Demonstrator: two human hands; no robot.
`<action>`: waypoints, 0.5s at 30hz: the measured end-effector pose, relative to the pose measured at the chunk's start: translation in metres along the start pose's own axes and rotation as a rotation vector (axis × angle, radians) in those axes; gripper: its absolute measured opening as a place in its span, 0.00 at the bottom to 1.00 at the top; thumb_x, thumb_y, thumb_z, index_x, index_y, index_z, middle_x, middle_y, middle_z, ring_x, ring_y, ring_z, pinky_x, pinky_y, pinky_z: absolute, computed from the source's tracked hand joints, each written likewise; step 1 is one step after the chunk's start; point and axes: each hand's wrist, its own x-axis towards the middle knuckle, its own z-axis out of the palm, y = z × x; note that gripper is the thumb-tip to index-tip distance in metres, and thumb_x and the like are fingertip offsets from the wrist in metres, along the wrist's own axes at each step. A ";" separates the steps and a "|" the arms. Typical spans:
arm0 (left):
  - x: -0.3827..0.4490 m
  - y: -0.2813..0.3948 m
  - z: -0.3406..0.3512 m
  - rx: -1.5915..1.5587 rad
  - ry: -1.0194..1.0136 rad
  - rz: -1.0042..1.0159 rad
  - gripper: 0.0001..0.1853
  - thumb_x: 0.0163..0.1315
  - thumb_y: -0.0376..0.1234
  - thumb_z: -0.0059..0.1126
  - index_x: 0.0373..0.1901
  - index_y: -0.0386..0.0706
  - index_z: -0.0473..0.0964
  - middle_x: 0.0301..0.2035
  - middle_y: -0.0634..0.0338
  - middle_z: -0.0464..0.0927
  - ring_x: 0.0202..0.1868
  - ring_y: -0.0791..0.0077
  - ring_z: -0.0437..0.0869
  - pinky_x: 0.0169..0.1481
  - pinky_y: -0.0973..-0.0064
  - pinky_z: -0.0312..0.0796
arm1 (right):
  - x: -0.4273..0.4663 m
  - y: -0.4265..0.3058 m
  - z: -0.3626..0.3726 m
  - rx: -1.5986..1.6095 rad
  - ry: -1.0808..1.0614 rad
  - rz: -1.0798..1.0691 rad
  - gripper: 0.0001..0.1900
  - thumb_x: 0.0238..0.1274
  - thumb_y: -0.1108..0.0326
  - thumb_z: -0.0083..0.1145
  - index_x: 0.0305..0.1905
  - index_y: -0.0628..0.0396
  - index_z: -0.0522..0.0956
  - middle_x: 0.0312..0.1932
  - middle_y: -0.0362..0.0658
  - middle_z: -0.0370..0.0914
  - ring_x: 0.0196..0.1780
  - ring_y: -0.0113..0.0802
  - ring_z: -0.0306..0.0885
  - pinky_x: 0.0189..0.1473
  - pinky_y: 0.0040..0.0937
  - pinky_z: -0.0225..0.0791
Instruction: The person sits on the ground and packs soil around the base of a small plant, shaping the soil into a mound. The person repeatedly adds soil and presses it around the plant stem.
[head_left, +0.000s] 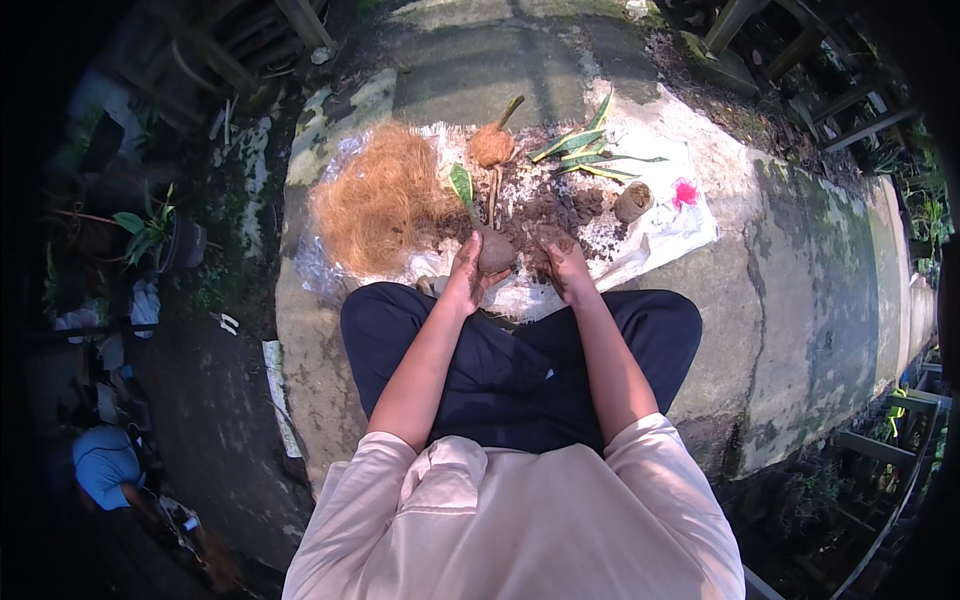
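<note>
A ball of dark, wet soil (496, 252) rests in my left hand (471, 276), with a yellow-edged snake plant leaf (462, 184) standing out of its top. To its right, my right hand (561, 262) is muddy and touches the loose dark soil (559, 214) on a white woven sack (652, 232); whether it grips any soil I cannot tell. A fibre-wrapped ball (492, 145) with a leaf in it lies beyond my hands. Several cut snake plant leaves (585, 154) lie at the sack's far side. A small brown container of soil (634, 202) is tilted to the right.
A heap of brown coconut fibre (382, 199) lies on clear plastic (311, 262) at the left. Concrete paving (795, 300) surrounds the sack. A potted plant (184, 241) and pruning shears (225, 324) are farther left. Another person (109, 466) is at the lower left.
</note>
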 end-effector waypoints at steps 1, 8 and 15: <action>0.003 -0.001 -0.006 -0.047 -0.050 -0.059 0.37 0.63 0.61 0.52 0.61 0.42 0.64 0.51 0.52 0.75 0.52 0.58 0.80 0.56 0.61 0.76 | -0.001 -0.001 0.002 -0.044 -0.017 -0.014 0.19 0.69 0.64 0.57 0.62 0.54 0.71 0.46 0.41 0.80 0.44 0.29 0.80 0.40 0.27 0.77; 0.003 0.000 -0.006 -0.039 -0.051 -0.161 0.39 0.59 0.69 0.49 0.59 0.49 0.66 0.45 0.56 0.77 0.46 0.60 0.83 0.47 0.67 0.76 | -0.001 0.003 0.002 -0.174 -0.030 -0.143 0.19 0.69 0.72 0.53 0.63 0.54 0.71 0.51 0.41 0.78 0.43 0.26 0.79 0.36 0.23 0.71; 0.002 0.001 -0.011 -0.055 -0.037 -0.135 0.36 0.59 0.68 0.49 0.57 0.52 0.67 0.42 0.59 0.77 0.39 0.63 0.83 0.38 0.73 0.73 | -0.007 -0.002 0.006 -0.212 -0.056 -0.121 0.21 0.71 0.75 0.46 0.66 0.55 0.68 0.55 0.40 0.76 0.46 0.27 0.77 0.43 0.25 0.72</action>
